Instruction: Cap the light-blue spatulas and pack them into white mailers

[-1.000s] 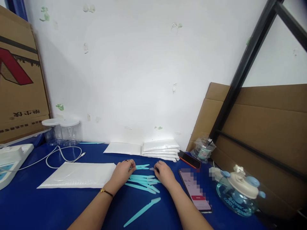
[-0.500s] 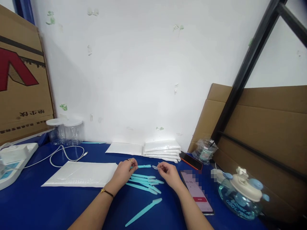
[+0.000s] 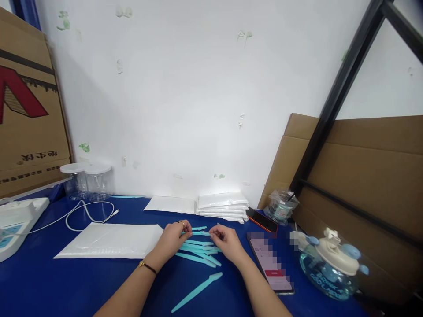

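left fingers pinch turquoise stick | right fingers pinched at tip

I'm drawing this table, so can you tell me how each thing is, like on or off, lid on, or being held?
Left hand: holding a turquoise stick
Right hand: fingers at that stick's end
Stick pile: loose, overlapping
Nearest stick: lying alone
Big white packet: lying flat
Packet stack: uneven
Two jars: lids on
White cable: loosely looped, plug end free
Pink-screened phone: screen on
Orange-edged phone: screen dark
Drink bottle: upright, lid on
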The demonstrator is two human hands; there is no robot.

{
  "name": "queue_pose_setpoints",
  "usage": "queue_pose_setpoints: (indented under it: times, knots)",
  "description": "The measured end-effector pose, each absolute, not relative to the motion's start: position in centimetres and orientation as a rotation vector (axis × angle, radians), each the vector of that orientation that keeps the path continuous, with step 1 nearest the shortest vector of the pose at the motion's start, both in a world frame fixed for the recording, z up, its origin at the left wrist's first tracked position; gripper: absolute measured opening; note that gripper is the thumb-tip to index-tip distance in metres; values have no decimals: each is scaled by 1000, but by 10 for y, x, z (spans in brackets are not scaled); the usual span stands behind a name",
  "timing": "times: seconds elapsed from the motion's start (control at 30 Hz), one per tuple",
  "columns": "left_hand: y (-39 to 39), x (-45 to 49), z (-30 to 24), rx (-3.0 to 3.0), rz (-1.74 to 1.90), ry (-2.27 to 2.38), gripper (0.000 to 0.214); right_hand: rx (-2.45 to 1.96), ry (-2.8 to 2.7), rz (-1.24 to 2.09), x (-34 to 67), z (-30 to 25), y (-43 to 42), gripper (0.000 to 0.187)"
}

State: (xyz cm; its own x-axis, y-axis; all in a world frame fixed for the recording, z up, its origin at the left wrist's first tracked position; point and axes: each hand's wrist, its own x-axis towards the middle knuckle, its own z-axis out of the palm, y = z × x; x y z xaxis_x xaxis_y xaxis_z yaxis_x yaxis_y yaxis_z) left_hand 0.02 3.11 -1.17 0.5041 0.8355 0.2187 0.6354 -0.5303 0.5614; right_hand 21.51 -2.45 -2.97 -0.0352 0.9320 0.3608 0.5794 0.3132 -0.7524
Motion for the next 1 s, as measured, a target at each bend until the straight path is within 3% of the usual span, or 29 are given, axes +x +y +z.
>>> queue_pose_setpoints:
  times: [0.13, 0.3, 0.5, 0.63, 1.0]
  knots:
    - [29, 0, -16, 2366, 571, 1174, 14, -1385, -1831, 542, 226, -31, -25, 19]
    - [40, 1, -19, 2399, 599, 1384, 22, -1607, -1669, 168, 259, -40, -10, 20]
    - [62, 6, -27, 2484, 478, 1490, 22, -1780, -1688, 80, 254, -58, 7, 14]
    - [66, 5, -30, 2482, 473, 1403, 10, -1740, -1693, 128, 245, -60, 7, 12]
    - [53, 0, -18, 2451, 612, 1260, 24, -1262, -1332, 683, 236, -43, -11, 18]
